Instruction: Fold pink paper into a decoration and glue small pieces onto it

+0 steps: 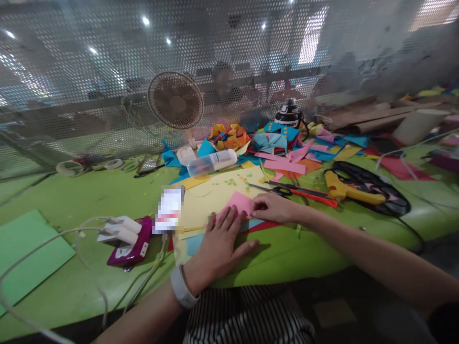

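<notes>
A small piece of pink paper (241, 201) lies on a pale yellow sheet (201, 203) near the table's front edge. My left hand (219, 244) rests flat over its lower left part, fingers stretched and thumb apart. At the paper's right edge, my right hand (275, 207) is closed, with thumb and forefinger pinched on the edge; its other fingers are curled. Beneath the hands, blue and red sheets (263, 226) stick out. Just beyond my right hand lie black-handled scissors (281, 191) and a cutter with an orange-red handle (317, 197).
A phone (168, 210) and a purple power strip (131, 243) with white plugs and cables sit left. Rightward is a yellow glue gun (353, 190) on a black holder. Behind are a clear bottle (211, 162), a fan (175, 101), coloured scraps (287, 165) and a black flask (289, 114).
</notes>
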Motion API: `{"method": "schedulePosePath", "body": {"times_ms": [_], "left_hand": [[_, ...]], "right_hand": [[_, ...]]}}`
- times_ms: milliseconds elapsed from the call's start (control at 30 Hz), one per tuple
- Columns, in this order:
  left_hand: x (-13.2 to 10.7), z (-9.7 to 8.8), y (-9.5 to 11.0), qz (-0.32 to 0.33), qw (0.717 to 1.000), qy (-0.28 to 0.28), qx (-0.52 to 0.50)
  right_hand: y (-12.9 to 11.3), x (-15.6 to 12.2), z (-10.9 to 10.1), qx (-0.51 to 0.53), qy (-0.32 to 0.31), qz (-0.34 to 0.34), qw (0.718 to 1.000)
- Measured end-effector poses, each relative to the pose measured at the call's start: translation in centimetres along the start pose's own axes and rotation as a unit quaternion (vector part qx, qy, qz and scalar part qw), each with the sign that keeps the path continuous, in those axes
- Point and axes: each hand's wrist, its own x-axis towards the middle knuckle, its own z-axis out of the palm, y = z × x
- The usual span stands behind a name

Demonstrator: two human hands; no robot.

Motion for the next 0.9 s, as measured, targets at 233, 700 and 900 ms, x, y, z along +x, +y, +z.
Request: {"method": "schedulePosePath", "body": {"times_ms": [233,700,900], "left_hand": [[1.5,-1.2,-1.8,-0.049,0.987,0.047,-0.144],[0.1,-1.4,-4.6,-0.107,0.99,0.033,-0.081],[-1.3,-2.2,-5.5,-0.158,0.986,0.013,-0.049]], "right_hand": [[0.4,0.0,0.1,-0.006,0.006,0.007,1.0],[0.4,-0.3,0.2,-0.038,0.013,0.015,0.999],[0.6,-0.2,0.3,-0.041,0.012,0.004,0.999]]}}
